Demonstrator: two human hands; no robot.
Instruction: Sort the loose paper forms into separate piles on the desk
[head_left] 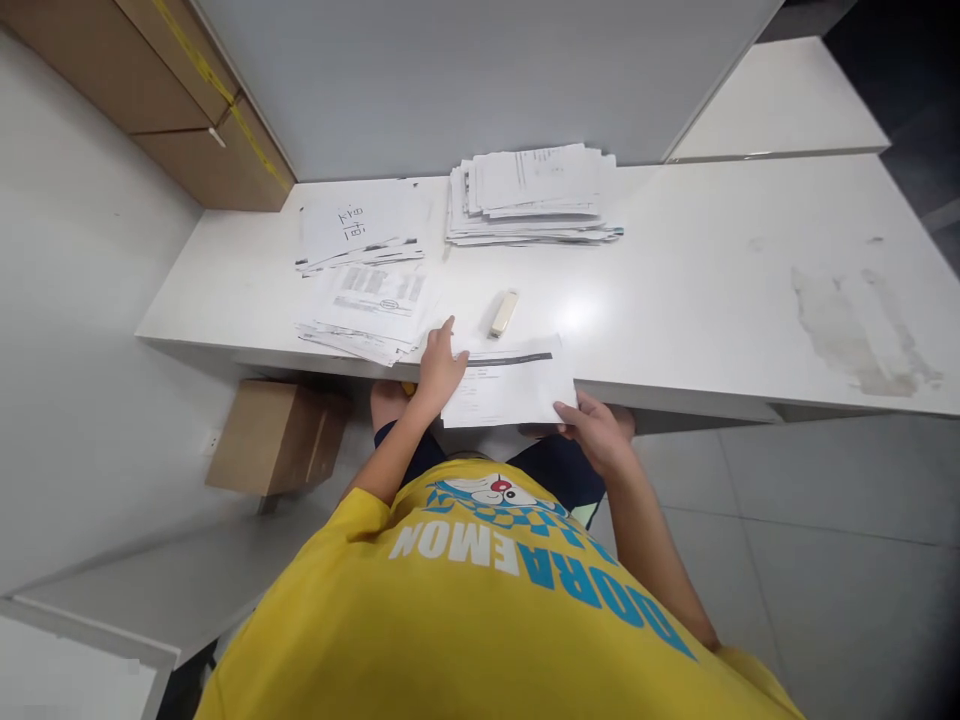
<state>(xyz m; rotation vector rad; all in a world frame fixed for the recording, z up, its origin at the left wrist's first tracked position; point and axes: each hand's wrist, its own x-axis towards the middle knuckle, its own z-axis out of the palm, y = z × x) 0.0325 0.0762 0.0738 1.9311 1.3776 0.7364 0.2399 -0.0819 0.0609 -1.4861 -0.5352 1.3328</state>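
A white printed sheet (510, 390) with a dark band near its top lies partly over the desk's front edge. My right hand (592, 425) pinches its lower right corner between thumb and fingers. At the sheet's upper left corner is my left hand (442, 365), its thumb touching the paper and its index finger stretched out and apart. A small cream-coloured stapler-like object (503, 313) rests on the desk just above the sheet. Left of it sits a loose pile of printed papers (371, 305). A thicker paper stack (536, 190) stands against the back panel.
The long white desk (697, 280) has grey smudges at its right end. Behind the left pile lies a handwritten sheet (337, 222). Brown cardboard boxes (232, 165) are at the back left, and another box (262, 435) is below the desk.
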